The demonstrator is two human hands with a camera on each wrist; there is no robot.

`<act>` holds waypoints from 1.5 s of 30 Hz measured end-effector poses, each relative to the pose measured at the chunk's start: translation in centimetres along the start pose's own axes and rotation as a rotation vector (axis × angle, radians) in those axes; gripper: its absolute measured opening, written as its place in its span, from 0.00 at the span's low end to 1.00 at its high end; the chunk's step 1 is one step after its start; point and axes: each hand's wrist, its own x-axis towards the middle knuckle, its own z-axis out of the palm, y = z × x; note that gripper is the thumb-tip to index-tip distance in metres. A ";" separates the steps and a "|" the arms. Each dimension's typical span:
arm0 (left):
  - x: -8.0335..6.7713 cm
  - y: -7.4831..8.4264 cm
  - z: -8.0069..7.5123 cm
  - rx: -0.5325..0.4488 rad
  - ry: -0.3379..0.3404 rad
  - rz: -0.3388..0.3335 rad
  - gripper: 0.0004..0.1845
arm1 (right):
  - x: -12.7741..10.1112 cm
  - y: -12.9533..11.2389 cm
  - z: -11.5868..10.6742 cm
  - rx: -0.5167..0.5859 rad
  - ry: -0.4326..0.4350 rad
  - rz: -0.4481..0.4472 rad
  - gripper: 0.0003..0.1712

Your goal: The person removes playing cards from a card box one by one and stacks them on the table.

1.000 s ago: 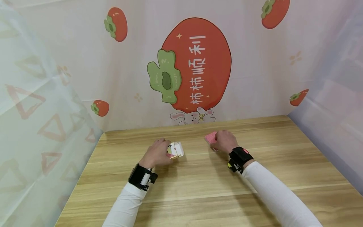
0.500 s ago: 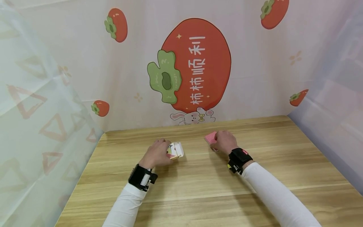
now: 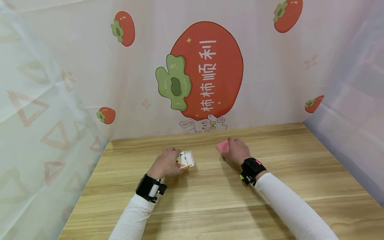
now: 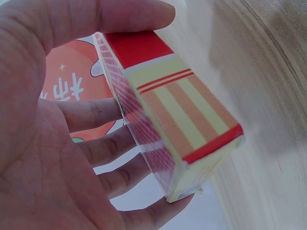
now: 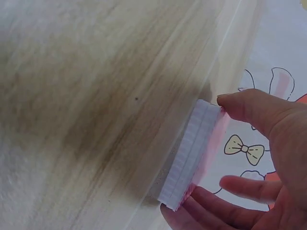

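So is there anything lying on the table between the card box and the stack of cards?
Nothing visible. The left hand holds the card box, the right hand holds the stack of cards, and only bare wooden table shows between them.

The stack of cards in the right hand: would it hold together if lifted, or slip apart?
The stack of cards is loose, with layered edges showing, so it would probably slide apart if gripped lightly. It looks thin and likely light. The right hand pinches it from both sides, which should keep it squared.
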 end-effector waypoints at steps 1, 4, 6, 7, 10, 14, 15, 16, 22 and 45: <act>0.0 0.0 0.0 -0.001 -0.001 0.001 0.36 | 0.0 0.0 0.1 -0.001 -0.001 0.004 0.40; -0.1 0.1 0.0 0.000 0.000 0.005 0.36 | 0.0 0.0 0.1 -0.005 -0.009 0.010 0.43; -0.2 0.1 -0.1 -0.001 0.000 0.010 0.35 | -0.1 0.0 -0.1 -0.010 -0.014 0.011 0.45; -0.2 0.2 -0.1 -0.001 0.000 0.012 0.35 | -0.2 0.0 -0.2 -0.012 -0.015 0.010 0.45; -0.1 0.1 0.0 -0.001 0.006 0.017 0.35 | -0.6 0.0 -0.8 -0.006 0.001 -0.003 0.47; 0.0 0.2 0.0 0.006 0.013 0.024 0.35 | -1.2 -0.3 -1.7 -0.002 0.041 -0.043 0.49; 0.0 0.3 0.0 0.011 0.014 0.028 0.35 | -1.3 -0.5 -1.9 -0.005 0.050 -0.055 0.50; 0.0 0.4 0.0 0.015 0.014 0.033 0.34 | -1.4 -0.7 -2.1 -0.010 0.057 -0.069 0.50; 0.1 1.3 -0.1 0.038 0.008 0.057 0.35 | -2.1 -2.7 -2.5 0.034 0.116 -0.230 0.37; 0.8 3.2 0.7 0.059 0.090 0.092 0.36 | -4.4 -8.6 -1.8 0.295 0.008 -0.530 0.03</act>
